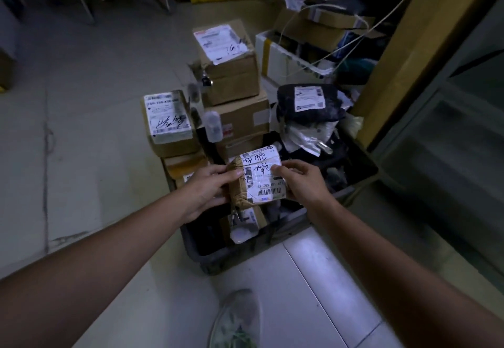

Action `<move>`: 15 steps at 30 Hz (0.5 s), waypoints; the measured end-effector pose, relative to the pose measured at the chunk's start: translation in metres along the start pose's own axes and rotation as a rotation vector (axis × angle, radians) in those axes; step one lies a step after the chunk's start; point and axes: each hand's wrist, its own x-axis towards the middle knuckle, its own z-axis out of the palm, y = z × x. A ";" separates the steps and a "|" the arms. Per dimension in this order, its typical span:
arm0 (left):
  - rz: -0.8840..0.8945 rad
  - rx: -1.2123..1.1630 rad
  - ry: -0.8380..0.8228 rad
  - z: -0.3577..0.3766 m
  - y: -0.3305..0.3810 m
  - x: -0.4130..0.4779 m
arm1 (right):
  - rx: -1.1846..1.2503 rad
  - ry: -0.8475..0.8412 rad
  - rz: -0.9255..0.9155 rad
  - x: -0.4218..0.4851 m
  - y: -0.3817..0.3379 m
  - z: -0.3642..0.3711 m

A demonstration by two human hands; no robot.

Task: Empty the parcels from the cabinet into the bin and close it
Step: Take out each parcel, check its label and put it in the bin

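A small taped cardboard parcel [257,181] with a white label and handwriting is held above the dark plastic bin [226,259] on the floor. My left hand [208,188] grips its left side, thumb on top. On the right side my right hand [300,181] holds it, thumb pressed on the label. Several parcels lie in and on the bin: a small box [244,221] low at the front, a stack of cardboard boxes [231,75] at the back, a labelled box [169,122] at the left, and a black bag parcel [309,102] at the right.
A yellow cabinet side [420,45] and a glass-fronted door [450,140] stand at the right. An open white box [289,58] with cables and cartons sits behind the bin. My shoe [237,320] is near the bin's front. Bare floor lies to the left.
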 end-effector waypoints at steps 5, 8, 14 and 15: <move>-0.062 0.004 0.011 -0.017 -0.024 0.010 | -0.035 -0.056 0.055 0.009 0.020 0.017; -0.098 0.009 0.023 -0.021 -0.032 0.017 | -0.112 -0.074 0.072 0.017 0.028 0.022; -0.145 0.067 -0.020 -0.038 -0.044 0.039 | -0.172 -0.145 0.110 0.036 0.030 0.025; -0.147 0.075 -0.027 -0.039 -0.045 0.040 | -0.176 -0.163 0.117 0.037 0.028 0.024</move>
